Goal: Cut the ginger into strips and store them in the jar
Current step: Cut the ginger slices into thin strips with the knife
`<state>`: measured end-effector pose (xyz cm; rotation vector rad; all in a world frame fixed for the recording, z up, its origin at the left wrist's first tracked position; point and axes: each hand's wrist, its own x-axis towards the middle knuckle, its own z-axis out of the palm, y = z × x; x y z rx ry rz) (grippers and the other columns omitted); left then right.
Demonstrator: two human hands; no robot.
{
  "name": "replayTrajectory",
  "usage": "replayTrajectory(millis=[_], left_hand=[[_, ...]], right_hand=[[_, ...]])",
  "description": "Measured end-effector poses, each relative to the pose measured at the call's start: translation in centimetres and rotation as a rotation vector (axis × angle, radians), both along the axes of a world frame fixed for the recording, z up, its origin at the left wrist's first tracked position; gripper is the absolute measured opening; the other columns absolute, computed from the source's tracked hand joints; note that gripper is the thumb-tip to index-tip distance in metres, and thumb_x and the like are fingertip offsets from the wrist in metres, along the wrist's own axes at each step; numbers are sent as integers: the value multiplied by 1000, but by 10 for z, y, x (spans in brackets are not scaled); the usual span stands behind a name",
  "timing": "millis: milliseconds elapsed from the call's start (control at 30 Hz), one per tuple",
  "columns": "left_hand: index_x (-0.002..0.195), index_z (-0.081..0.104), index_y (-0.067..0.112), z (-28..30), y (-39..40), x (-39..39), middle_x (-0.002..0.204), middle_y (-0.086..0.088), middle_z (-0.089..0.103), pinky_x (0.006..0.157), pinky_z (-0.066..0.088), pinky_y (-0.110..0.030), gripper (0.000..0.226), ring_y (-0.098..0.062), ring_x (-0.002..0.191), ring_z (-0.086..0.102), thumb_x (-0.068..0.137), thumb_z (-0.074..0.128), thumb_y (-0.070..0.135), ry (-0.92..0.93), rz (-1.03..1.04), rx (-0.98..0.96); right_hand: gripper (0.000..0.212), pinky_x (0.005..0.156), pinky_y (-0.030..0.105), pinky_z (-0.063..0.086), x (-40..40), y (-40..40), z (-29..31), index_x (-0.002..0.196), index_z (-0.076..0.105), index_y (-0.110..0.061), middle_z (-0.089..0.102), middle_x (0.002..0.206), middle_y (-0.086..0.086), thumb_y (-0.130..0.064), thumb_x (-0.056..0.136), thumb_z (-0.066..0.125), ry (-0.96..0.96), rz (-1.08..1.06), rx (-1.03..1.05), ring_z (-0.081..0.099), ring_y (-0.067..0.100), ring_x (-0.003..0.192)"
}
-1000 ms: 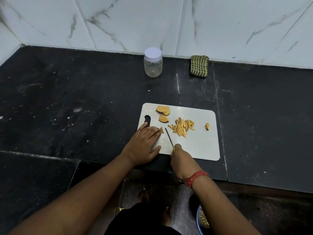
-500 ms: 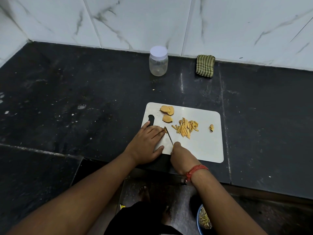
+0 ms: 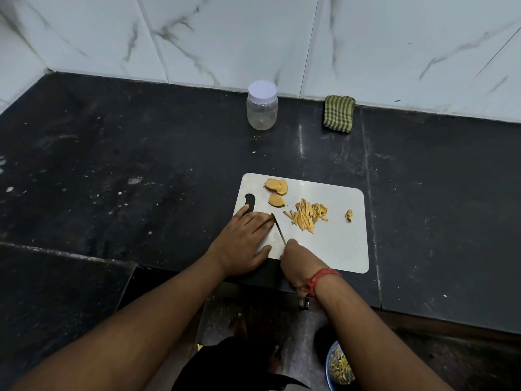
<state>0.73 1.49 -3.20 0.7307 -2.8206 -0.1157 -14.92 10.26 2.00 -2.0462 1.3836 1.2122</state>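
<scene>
The left hand (image 3: 244, 241) lies flat, fingers straight, pinning a ginger slice (mostly hidden) on the white plastic cutting board (image 3: 338, 249) so the right hand (image 3: 298, 263), gripping the slim knife (image 3: 278, 228), can cut strips beside it.

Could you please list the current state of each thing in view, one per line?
Clear plastic jar with white lid: closed, upright, looks empty.
White cutting board: flat on counter.
Ginger slices: uncut.
Pile of ginger strips: cut, loose on board.
Small knife: blade at left fingertips.
Left hand: flat, fingers straight.
Right hand: grips knife.
Green striped cloth: folded, against wall.
</scene>
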Motion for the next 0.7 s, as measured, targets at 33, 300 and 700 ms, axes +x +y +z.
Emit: replayTrajectory(millis=[33, 300, 700], left_hand=[[141, 54, 10, 0, 0, 0, 143, -4, 53, 124, 23, -46, 59, -21, 134, 47, 96, 50, 48, -6, -3, 2], [142, 54, 9, 1, 1, -2, 143, -4, 53, 122, 27, -45, 60, -21, 133, 48, 95, 50, 46, -12, 2, -21], [142, 53, 7, 0, 1, -3, 143, -6, 53, 122, 27, -46, 60, -22, 132, 48, 95, 51, 45, -9, -2, -29]], right_hand=[[31, 65, 24, 26, 5, -1, 13, 67, 48, -17, 42, 62, -6, -34, 92, 55, -60, -26, 41, 37, 12, 56], [12, 58, 24, 26, -1, -5, 35, 100, 60, -16, 46, 67, -4, -22, 93, 53, -1, 180, -115, 36, 14, 58], [29, 78, 33, 27, 18, 13, 30, 78, 47, -8, 40, 67, 3, -16, 103, 35, -39, -92, -224, 33, 18, 55]])
